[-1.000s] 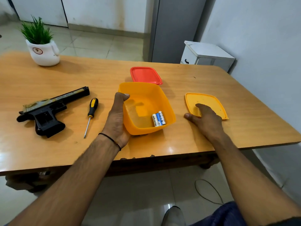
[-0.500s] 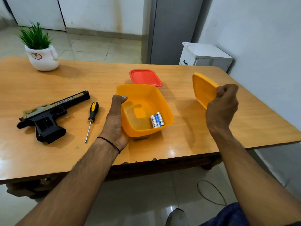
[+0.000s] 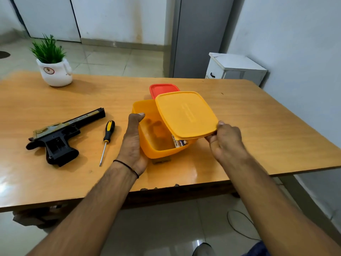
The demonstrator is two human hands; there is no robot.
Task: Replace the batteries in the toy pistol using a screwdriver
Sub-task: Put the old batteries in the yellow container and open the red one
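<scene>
A black and gold toy pistol (image 3: 60, 135) lies on the wooden table (image 3: 258, 126) at the left. Right of it lies a screwdriver (image 3: 108, 137) with a black and yellow handle. My left hand (image 3: 132, 143) grips the left wall of an orange container (image 3: 147, 126), thumb over its rim. Batteries (image 3: 179, 143) lie inside it, partly hidden. My right hand (image 3: 225, 141) pinches the near right corner of the orange lid (image 3: 184, 115), which hangs tilted over the container's right half.
A red lid (image 3: 162, 88) lies flat just behind the orange container. A white pot with a green plant (image 3: 53, 69) stands at the table's far left. A white cabinet (image 3: 236, 68) stands past the far right corner, by the wall.
My right hand picked the orange lid up off the table at the right, raised it and swung it left over the container. My left hand stayed on the container.
</scene>
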